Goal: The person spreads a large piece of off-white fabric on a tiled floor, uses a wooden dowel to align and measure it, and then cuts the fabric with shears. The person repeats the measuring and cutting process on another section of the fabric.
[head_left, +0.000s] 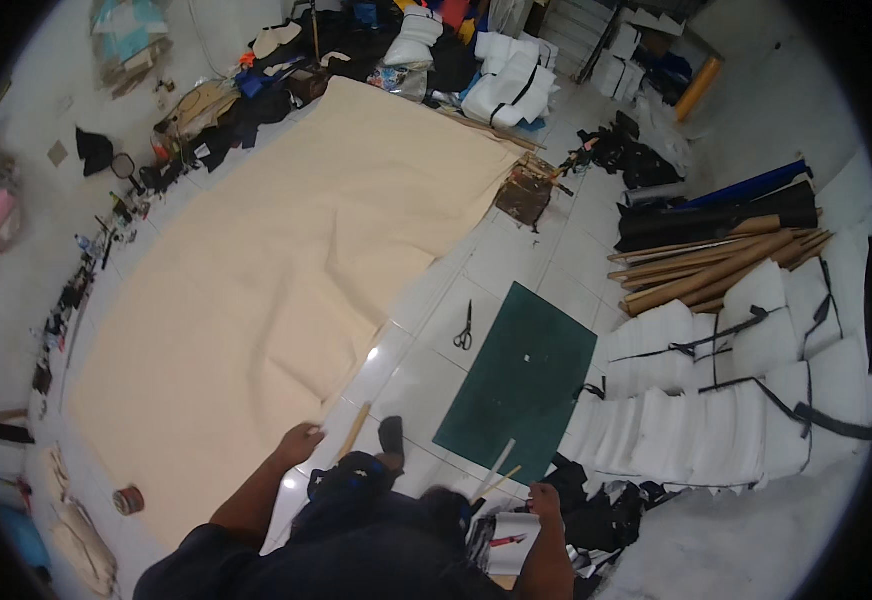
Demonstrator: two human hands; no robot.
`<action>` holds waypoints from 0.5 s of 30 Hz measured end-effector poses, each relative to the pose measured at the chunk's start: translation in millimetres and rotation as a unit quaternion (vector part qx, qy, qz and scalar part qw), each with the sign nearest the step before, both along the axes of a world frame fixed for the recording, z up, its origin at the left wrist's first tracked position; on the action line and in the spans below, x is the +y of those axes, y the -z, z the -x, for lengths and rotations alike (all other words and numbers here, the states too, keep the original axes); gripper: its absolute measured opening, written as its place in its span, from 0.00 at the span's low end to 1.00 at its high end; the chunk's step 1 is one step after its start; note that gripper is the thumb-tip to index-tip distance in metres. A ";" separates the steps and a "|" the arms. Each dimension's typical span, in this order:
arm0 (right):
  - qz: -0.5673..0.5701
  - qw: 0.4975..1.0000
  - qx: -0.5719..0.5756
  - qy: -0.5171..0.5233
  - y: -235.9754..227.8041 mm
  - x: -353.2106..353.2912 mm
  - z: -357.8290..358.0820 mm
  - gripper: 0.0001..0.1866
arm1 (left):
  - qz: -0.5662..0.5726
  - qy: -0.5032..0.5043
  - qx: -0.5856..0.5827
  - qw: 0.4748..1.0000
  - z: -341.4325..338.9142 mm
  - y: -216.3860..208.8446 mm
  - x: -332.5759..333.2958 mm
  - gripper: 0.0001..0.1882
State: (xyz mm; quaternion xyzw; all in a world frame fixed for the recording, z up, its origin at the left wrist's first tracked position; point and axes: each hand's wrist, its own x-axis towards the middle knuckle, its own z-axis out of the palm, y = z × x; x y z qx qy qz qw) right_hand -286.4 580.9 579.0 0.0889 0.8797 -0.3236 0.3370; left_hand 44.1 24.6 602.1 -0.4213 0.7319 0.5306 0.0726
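Note:
A large cream sheet of fabric point(206, 270) spreads over the floor, wrinkled around its middle and along its right side. At its near right edge, my left hand point(300, 443) is closed, with the fingers pinching the fabric's edge. My right hand point(544, 501) is held out to the right with curled fingers, beside the near corner of a dark green cutting mat point(521, 370). What it holds, if anything, I cannot make out. Close to that hand are a pale ruler point(501, 456) and a thin wooden stick point(498, 486). Black-handled scissors point(465, 330) lie left of the mat.
White foam bundles point(696, 430) tied with black straps line the right, below brown cardboard tubes point(726, 265). A wooden strip point(354, 430) lies near my foot point(391, 440). Clutter point(226, 110) runs along the left wall. A round tin point(128, 500) sits at the lower left.

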 end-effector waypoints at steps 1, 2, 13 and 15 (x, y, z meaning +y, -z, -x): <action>-0.012 0.999 -0.031 -0.006 7.1 -24.7 21.2 0.18 | -0.055 -0.021 0.024 0.998 61.0 -59.5 -12.7 0.23; 0.005 0.999 -0.022 -0.039 12.7 -65.7 42.2 0.19 | -0.073 -0.058 0.095 0.991 96.2 -105.5 -31.9 0.22; 0.132 0.713 0.091 -0.683 -57.3 -499.1 250.8 0.30 | 0.032 -0.122 -0.101 0.987 213.0 -27.4 -86.7 0.23; 0.045 0.586 0.068 -0.807 -56.4 -552.7 284.7 0.25 | 0.160 -0.001 -0.075 0.984 237.0 17.1 -50.0 0.24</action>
